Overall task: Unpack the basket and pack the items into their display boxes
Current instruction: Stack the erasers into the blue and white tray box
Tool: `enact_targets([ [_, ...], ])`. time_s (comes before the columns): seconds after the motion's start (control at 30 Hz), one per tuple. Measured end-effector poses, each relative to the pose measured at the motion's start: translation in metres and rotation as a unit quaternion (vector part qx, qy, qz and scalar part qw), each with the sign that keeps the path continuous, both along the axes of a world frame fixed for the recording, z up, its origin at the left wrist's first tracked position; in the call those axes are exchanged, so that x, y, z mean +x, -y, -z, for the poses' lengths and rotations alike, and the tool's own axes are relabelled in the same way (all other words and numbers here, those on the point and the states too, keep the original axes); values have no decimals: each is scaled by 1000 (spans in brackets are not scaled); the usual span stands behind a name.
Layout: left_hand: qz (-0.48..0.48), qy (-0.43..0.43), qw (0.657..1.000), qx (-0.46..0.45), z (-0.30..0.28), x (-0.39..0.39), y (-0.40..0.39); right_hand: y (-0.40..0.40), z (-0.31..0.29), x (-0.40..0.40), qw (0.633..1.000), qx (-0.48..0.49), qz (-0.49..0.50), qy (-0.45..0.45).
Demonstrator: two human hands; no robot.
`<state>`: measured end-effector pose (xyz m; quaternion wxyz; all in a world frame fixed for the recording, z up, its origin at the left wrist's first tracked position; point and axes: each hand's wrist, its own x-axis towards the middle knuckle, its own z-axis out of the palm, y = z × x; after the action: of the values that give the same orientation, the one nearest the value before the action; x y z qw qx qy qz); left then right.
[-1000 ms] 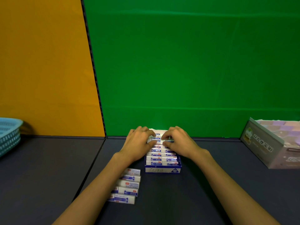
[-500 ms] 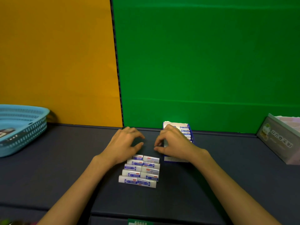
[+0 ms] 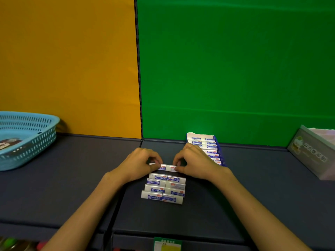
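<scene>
**Two hands lift a row of little packs**

A dark table [image 3: 72, 178] stands before an orange and green wall. In the middle of it, the left hand [image 3: 139, 164] and right hand [image 3: 194, 163] pinch the far row of small white and blue packs [image 3: 167, 167], one hand at each end. More packs [image 3: 164, 189] lie in rows just near of it. The blue display box [image 3: 216, 151], full of packs, sits just right of the right hand. A blue basket [image 3: 27, 140] is far left. A grey box [image 3: 311, 154] is far right.
</scene>
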<state>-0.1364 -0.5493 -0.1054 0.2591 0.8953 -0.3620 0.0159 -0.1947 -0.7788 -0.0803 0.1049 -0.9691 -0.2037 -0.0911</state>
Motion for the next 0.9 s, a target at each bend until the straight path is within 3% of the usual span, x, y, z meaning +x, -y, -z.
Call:
enact_targets([
  [0.47, -14, 84, 996, 10, 10, 31, 7, -4, -5, 27, 998, -54, 26, -9],
  [0.73, -18, 93, 995, 11, 17, 33, 4, -1, -5, 36, 999, -1, 25, -29],
  [0.9, -29, 124, 992, 15, 20, 31, 3, 0, -1, 41, 999, -26, 39, -21],
])
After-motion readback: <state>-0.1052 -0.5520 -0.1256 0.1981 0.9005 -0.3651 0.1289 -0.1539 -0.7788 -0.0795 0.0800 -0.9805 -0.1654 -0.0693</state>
